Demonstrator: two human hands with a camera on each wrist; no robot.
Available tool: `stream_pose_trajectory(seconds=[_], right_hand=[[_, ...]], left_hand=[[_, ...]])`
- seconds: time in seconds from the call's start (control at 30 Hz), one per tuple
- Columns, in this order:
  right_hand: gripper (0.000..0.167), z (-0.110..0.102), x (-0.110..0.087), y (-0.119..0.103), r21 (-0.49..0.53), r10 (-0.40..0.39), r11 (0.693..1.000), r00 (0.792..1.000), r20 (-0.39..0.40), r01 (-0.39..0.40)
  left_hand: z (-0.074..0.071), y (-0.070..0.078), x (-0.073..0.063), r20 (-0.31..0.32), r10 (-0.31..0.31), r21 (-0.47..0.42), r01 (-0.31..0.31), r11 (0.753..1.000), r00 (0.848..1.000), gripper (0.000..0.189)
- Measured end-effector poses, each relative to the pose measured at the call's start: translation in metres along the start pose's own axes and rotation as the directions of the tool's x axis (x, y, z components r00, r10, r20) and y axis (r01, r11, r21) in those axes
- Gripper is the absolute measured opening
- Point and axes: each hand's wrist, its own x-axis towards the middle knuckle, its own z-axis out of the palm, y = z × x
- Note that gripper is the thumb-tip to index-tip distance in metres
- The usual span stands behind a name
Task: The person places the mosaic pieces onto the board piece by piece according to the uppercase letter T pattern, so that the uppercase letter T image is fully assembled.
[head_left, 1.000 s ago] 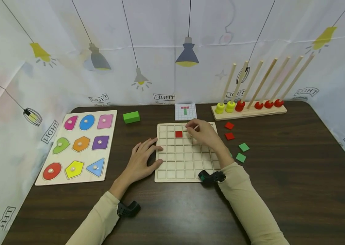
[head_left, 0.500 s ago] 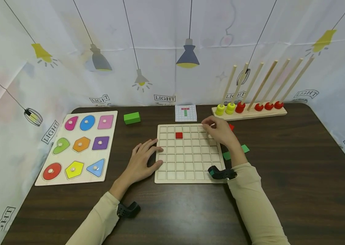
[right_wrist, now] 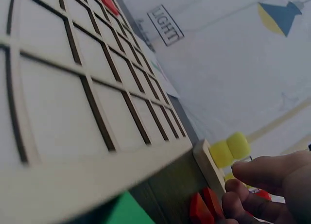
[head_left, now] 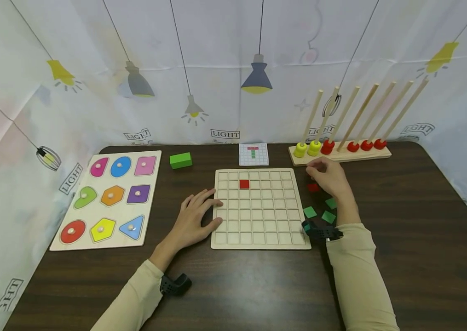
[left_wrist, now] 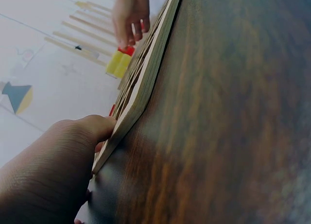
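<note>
My left hand [head_left: 193, 216] rests at the left edge of a wooden grid board [head_left: 261, 246], its fingertips on the rim; in the left wrist view the thumb [left_wrist: 99, 127] touches that edge. A single red square tile [head_left: 244, 184] lies in a cell of the second row. Off the board's right side, my right hand [head_left: 331, 177] hovers with bent fingers over loose red tiles [head_left: 313, 187]. Two red tiles [right_wrist: 200, 210] show just below its fingertips in the right wrist view, with nothing seen between the fingers. Several green tiles [head_left: 328, 217] lie nearer the wrist.
Behind the board lies a pattern card [head_left: 254, 154] with a red and green T. A peg stand [head_left: 366, 155] with yellow and red beads stands at back right. On the left are a shape puzzle board [head_left: 123, 215] and a green block [head_left: 181, 160].
My right hand has moved right, from over the board to above the loose red tiles. My left hand has stayed at the board's edge, and the red tile on the grid is unmoved.
</note>
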Motion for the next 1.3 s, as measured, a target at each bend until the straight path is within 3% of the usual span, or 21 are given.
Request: stream_pose_trajectory(seconds=[0.17, 0.47, 0.8, 0.93, 1.1, 1.3], right_hand=[[0.032, -0.009, -0.002, 0.01, -0.041, 0.039, 0.998, 0.998, -0.044, -0.041], [0.04, -0.013, -0.005, 0.009, -0.082, 0.084, 0.993, 0.996, -0.001, -0.084], [0.036, -0.008, -0.005, 0.013, -0.098, 0.132, 0.987, 0.991, 0.03, -0.128], [0.036, -0.009, -0.004, 0.013, -0.087, 0.14, 0.987, 0.989, 0.038, -0.137], [0.031, -0.01, -0.003, 0.012, -0.06, 0.092, 0.994, 0.995, 0.026, -0.09], [0.032, -0.008, -0.001, 0.01, 0.05, 0.074, 0.996, 0.997, 0.02, -0.075]], left_hand=[[0.003, 0.0, 0.0, 0.0, 0.004, -0.006, -0.004, 1.0, 1.0, 0.036], [0.003, 0.002, 0.001, 0.006, -0.005, -0.006, 0.005, 1.0, 1.0, 0.037], [0.001, -0.001, 0.0, 0.017, -0.014, -0.002, 0.014, 1.0, 1.0, 0.037], [0.001, 0.0, 0.001, 0.014, -0.011, -0.003, 0.011, 1.0, 1.0, 0.037], [0.002, 0.0, 0.002, 0.001, -0.005, 0.003, 0.005, 1.0, 1.0, 0.036], [0.001, -0.001, 0.001, 0.0, -0.002, 0.014, 0.002, 1.0, 1.0, 0.037]])
